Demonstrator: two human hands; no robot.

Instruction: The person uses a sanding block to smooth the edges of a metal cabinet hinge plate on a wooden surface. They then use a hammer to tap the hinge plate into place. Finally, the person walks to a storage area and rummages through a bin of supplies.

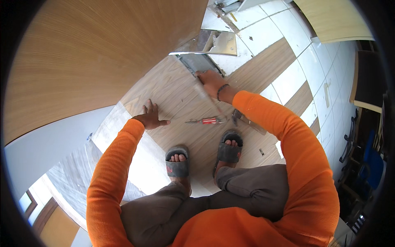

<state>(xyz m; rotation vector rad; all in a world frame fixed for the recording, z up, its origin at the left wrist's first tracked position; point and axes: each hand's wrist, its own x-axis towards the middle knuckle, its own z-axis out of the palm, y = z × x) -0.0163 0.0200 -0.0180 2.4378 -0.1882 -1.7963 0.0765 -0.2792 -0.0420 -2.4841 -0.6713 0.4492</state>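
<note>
My left hand [151, 116] rests palm down with fingers spread on a light wood-grain board [168, 90]. My right hand [212, 83] is closed at the far end of that board, beside a grey metal-looking panel [200, 64]. A thin, brownish strip [212, 101], smeared by motion, runs from under its fingers back toward my feet; its exact kind is unclear. Between my hands and feet lies a screwdriver [212, 120] with a red and clear handle, shaft pointing left. Right of it is a hammer [236, 117], its handle partly below my right sleeve.
A large brown wood panel [103, 53] stands close on the left. White floor tiles [263, 35] with wood-look strips extend right. A broken pale piece [224, 43] lies beyond my right hand. My sandalled feet stand near the tools. Dark furniture and a blue chair [372, 168] are far right.
</note>
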